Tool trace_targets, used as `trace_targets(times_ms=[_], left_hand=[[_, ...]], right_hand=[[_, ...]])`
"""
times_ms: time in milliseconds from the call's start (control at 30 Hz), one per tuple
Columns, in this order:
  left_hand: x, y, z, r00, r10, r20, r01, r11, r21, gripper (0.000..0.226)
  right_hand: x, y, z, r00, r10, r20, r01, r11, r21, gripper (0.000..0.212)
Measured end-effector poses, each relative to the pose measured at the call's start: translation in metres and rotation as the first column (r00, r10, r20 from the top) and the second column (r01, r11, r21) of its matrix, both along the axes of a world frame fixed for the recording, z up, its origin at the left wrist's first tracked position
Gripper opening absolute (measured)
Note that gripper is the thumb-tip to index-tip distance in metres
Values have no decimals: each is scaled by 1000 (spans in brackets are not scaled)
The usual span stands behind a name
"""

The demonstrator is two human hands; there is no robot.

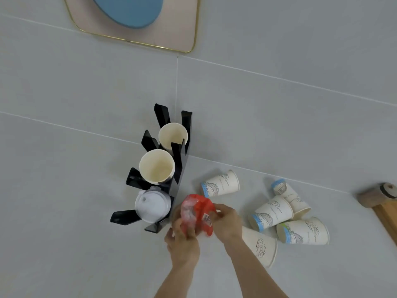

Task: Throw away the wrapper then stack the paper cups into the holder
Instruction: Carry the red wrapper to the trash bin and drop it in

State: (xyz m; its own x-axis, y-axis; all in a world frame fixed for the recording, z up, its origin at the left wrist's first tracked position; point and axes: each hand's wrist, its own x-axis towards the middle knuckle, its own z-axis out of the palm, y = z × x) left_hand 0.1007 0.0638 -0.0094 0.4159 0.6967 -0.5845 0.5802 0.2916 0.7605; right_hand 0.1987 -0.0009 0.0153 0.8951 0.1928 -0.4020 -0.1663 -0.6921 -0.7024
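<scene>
A crumpled red and clear plastic wrapper (197, 214) is gripped by both hands just right of the black cup holder (180, 160). My left hand (182, 239) clasps it from below and my right hand (227, 222) pinches its right side. The holder has two compartments with stacked paper cups (156, 166) and one with white lids (152, 204). Several loose paper cups lie on their sides on the grey floor to the right: one (221, 183) near the holder, others (272, 212) clustered further right, one (262, 246) partly under my right forearm.
A pink mat with a gold edge (176, 35) and a blue round shape (129, 9) lies at the top. A wooden object (382, 201) sits at the right edge. Grey tiles surround the holder.
</scene>
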Motion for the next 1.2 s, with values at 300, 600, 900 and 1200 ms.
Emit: trace_targets(times_ms=[300,600,900,1200], left_hand=[[-4,-1,-8,980,177,-94,-168,981,93,23],[-82,1,-5,950,298,-97,-294,954,57,36],[-224,61,-2,813,582,-24,-581,813,39,21],[-421,114,-28,616,786,-44,-787,617,-9,21]], right_hand=[[8,4,-22,984,168,-63,-167,986,21,28],[-36,-3,-36,896,361,-256,-372,928,9,27],[-163,89,-29,752,594,-285,-597,798,86,21],[-365,189,-44,639,712,-291,-732,679,54,15]])
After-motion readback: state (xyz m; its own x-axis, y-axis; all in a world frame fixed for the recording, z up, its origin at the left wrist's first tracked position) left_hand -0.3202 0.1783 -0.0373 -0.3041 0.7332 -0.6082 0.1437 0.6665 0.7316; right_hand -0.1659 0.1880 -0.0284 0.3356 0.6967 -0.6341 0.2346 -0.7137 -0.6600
